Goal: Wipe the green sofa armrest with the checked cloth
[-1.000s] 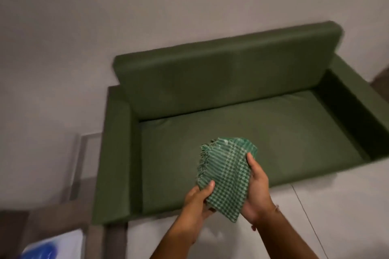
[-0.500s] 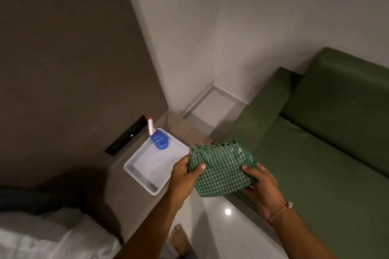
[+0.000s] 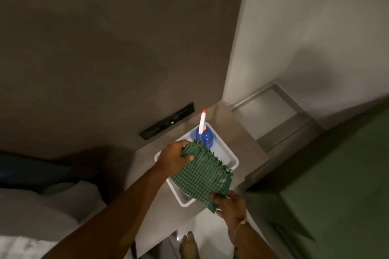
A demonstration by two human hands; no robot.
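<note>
The folded green-and-white checked cloth [image 3: 203, 176] is held flat between both hands, above a white tray. My left hand [image 3: 173, 159] grips its far left corner, thumb on top. My right hand [image 3: 230, 206] pinches its near corner from below. The green sofa [image 3: 341, 185] fills the right side, blurred, with its armrest [image 3: 294, 166] running dark along its left edge, apart from the cloth.
The white tray [image 3: 231, 159] sits on a beige side table [image 3: 248, 143] and holds a blue spray bottle [image 3: 205, 137] with a white, red-tipped nozzle. A black wall panel [image 3: 166, 124] is behind. White bedding [image 3: 42, 216] lies lower left. My bare foot [image 3: 188, 246] shows below.
My view has swung left from the sofa to the side table. Both hands carried the cloth left, from over the sofa seat to above the white tray.
</note>
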